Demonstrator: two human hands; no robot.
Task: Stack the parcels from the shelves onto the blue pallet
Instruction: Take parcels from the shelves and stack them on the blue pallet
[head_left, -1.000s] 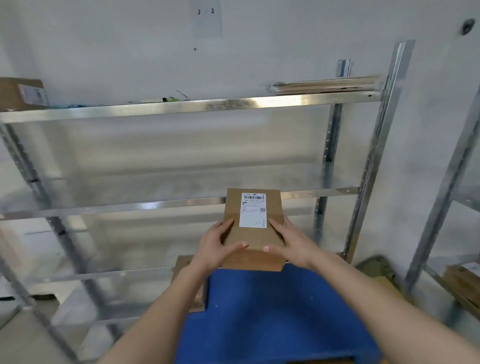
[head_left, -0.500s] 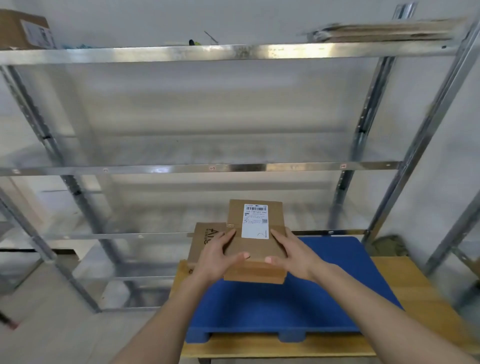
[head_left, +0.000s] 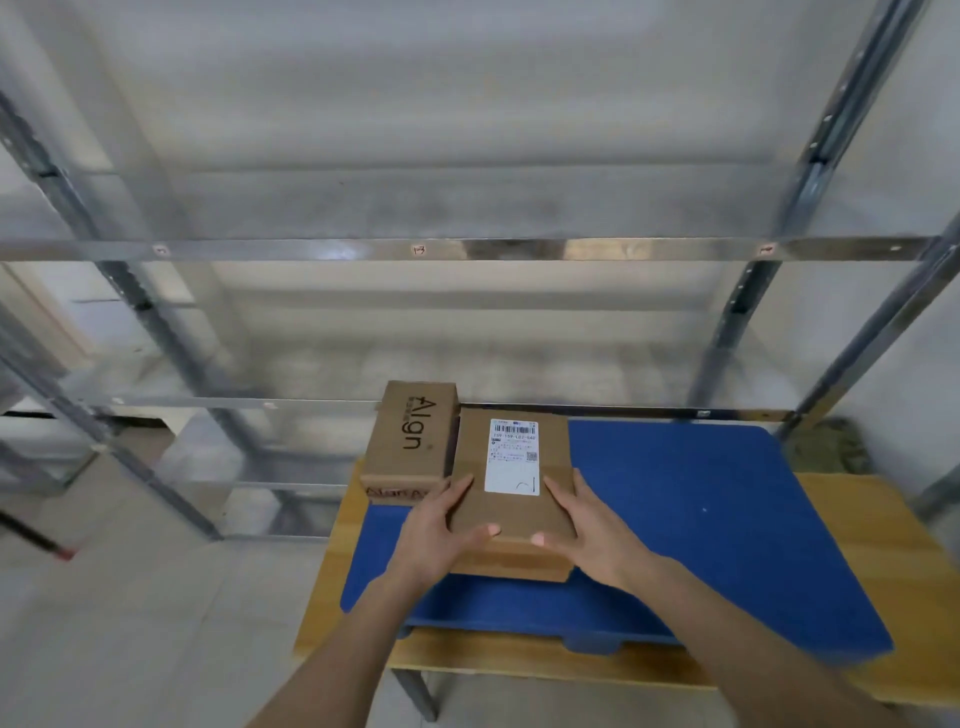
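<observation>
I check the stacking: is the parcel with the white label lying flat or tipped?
Flat: the labelled parcel shows its label side up, held level between both hands.

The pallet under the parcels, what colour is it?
Blue pallet, shown in the head view.

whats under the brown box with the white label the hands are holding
The blue pallet lies under the brown cardboard box with the white label, which the left hand and right hand grip. Whether the box rests on the pallet is hidden by the box.
</observation>
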